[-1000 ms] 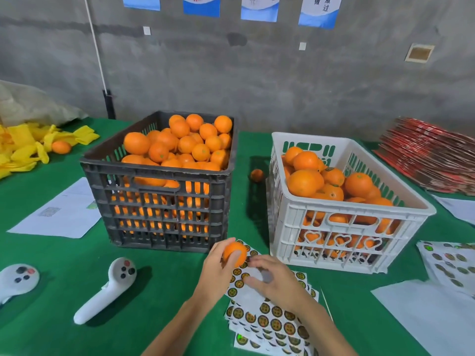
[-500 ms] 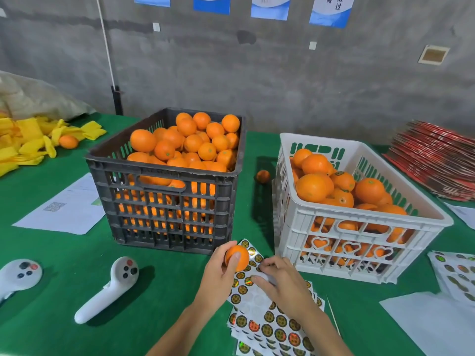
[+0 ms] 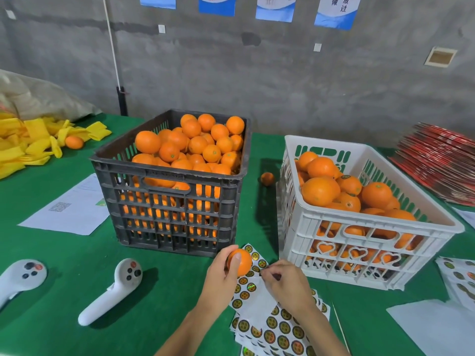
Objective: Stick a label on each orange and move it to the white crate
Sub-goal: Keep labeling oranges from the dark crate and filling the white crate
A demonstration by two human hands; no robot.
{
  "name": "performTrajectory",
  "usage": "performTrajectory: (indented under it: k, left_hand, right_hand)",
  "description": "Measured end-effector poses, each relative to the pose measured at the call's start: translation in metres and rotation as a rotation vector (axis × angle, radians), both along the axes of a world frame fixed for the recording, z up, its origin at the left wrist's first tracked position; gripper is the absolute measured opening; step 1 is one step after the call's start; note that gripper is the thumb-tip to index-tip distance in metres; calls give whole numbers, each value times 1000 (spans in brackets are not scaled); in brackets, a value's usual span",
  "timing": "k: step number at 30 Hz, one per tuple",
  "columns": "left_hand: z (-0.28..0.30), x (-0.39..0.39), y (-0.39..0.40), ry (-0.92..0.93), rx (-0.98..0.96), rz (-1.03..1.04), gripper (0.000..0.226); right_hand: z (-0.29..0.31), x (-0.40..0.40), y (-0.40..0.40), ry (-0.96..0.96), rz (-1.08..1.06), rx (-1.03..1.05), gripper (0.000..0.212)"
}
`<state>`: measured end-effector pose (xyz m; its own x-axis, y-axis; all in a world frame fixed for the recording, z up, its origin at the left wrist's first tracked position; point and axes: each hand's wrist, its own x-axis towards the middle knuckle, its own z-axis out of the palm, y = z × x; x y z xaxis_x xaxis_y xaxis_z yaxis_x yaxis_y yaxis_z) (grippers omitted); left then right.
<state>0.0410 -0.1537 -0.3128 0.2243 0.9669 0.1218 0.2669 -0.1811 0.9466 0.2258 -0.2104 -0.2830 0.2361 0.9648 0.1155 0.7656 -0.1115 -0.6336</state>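
Right hand (image 3: 284,283) crept up label sheet (image 3: 259,299), fingers pinching label (tiny); left hand (image 3: 221,276) grips orange (image 3: 243,260).

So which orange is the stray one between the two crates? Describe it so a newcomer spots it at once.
Find the black crate and the white crate side by side on the green table. In the shadowed gap between them, towards the back, one small orange sits alone on the cloth. Unlike the rest, it is in neither crate nor a hand.
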Motion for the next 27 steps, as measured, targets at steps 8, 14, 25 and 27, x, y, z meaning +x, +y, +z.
performTrajectory:
  k: [8, 14, 25, 27]
  left_hand:
    - [-2, -1, 1, 22, -6, 13, 39]
    - [0, -2, -1, 22, -9, 13, 47]
    - [3, -2, -3, 21, -21, 20, 41]
    - [3, -2, -3, 26, -14, 32, 39]
  right_hand:
    - [-1, -4, 2, -64, -3, -21, 36]
    - [-2, -3, 4, -27, -12, -5, 26]
    - [0, -2, 5, -93, -40, 16, 17]
    - [0, -4, 4, -135, -47, -27, 30]
